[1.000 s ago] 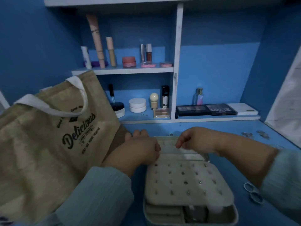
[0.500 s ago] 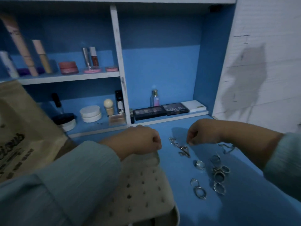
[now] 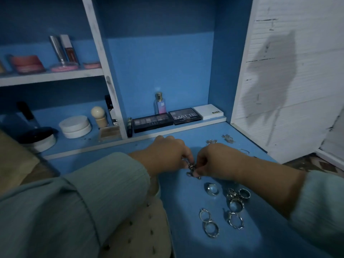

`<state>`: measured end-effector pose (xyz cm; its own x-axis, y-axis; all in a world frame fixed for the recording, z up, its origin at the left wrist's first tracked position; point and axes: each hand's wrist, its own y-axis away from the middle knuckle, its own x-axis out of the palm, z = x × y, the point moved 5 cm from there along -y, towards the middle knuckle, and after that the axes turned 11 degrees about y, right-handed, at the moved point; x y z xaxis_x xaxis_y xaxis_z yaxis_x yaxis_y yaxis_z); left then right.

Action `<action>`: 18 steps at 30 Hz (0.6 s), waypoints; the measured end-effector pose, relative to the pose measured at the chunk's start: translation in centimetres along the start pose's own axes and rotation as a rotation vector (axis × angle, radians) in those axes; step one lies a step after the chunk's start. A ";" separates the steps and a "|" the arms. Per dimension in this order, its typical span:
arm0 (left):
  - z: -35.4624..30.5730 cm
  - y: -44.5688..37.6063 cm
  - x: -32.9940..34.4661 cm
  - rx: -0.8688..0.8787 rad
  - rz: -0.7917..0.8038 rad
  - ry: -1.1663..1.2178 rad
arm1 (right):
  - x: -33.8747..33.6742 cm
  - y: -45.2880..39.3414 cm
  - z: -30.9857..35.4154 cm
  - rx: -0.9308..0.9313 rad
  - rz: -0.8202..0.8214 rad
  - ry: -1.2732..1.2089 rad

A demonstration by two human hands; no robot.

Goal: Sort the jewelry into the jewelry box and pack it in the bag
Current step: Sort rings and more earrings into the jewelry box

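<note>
My left hand [image 3: 167,155] and my right hand [image 3: 214,161] meet over the blue tabletop, fingertips of both pinching a small dark silver jewelry piece [image 3: 192,167]. Several silver rings [image 3: 235,204] lie loose on the table just in front of my right forearm, one single ring [image 3: 212,189] nearest the hands. More small silver pieces [image 3: 228,138] lie farther back to the right. The beige padded earring panel of the jewelry box [image 3: 137,233] shows at the bottom, partly under my left sleeve. The tan bag [image 3: 11,151] is cut off at the left edge.
Eyeshadow palettes [image 3: 152,122], a perfume bottle [image 3: 159,103] and a white box [image 3: 208,112] stand on the low shelf behind the hands. Cream jars [image 3: 75,126] and cosmetics fill the left shelves. A white wall [image 3: 288,81] closes the right side.
The view swung right, away from the bag and box toward the loose jewelry. Both hands came together from apart and took hold of a small jewelry piece on the table.
</note>
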<state>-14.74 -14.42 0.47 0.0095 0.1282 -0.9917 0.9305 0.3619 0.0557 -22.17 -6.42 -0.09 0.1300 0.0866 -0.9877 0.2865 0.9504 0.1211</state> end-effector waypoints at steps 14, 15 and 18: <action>0.5 -0.8 0.9 -0.065 0.022 0.054 | -1.3 1.0 -2.8 0.046 -0.039 -0.353; 0.6 -0.6 0.6 -0.089 0.005 0.116 | -1.5 1.1 -3.0 0.063 -0.058 -0.474; 1.0 -0.2 -0.4 -0.171 -0.037 0.390 | -2.0 1.5 -3.4 0.072 -0.086 -0.743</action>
<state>-14.60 -15.49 0.70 -0.1922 0.4402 -0.8771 0.8533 0.5164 0.0722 -25.20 -4.17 1.71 0.7037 -0.2360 -0.6701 0.3828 0.9206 0.0777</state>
